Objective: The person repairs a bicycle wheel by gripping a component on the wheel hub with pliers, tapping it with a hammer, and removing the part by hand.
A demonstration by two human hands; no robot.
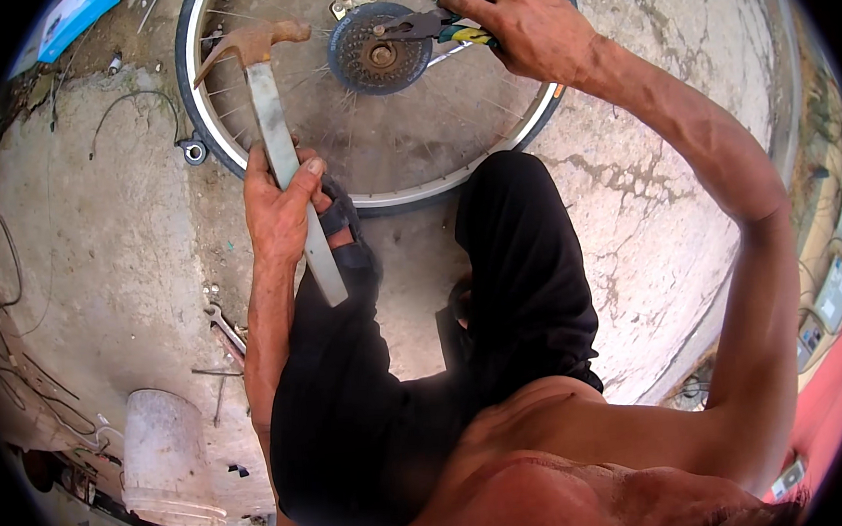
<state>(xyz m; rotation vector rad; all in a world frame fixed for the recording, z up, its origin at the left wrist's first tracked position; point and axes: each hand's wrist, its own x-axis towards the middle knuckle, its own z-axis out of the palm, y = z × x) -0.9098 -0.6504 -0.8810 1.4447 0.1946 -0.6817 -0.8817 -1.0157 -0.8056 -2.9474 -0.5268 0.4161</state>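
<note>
Steel hammer (270,108): slants across the left side as I watch, its rusty claw head above the left part of the wheel, its pale, flat handle running back toward the near side.
Left hand (278,202): fingers closed firmly around the middle of that handle, thumb pressed on it; gripping halfway up likely gives control rather than a wide swing.
Right hand (534,27): reaches in from the right, fingers wrapped around the yellow-green handles of the pliers, perhaps so the knuckles stay clear of the hub.
Pliers (416,26): point left, tips above the sprocket cluster (369,73), just beyond the hub's centre; they seem to pinch a small rusty piece, though I can't tell for sure.
Bicycle wheel (417,196): lies flat at the far side with the sprockets facing up, presumably so both hands can get at the hub from above.
Concrete ground (103,273): carries a wrench (220,323) beside the left forearm and a whitish bucket (167,447) at the near left.
</note>
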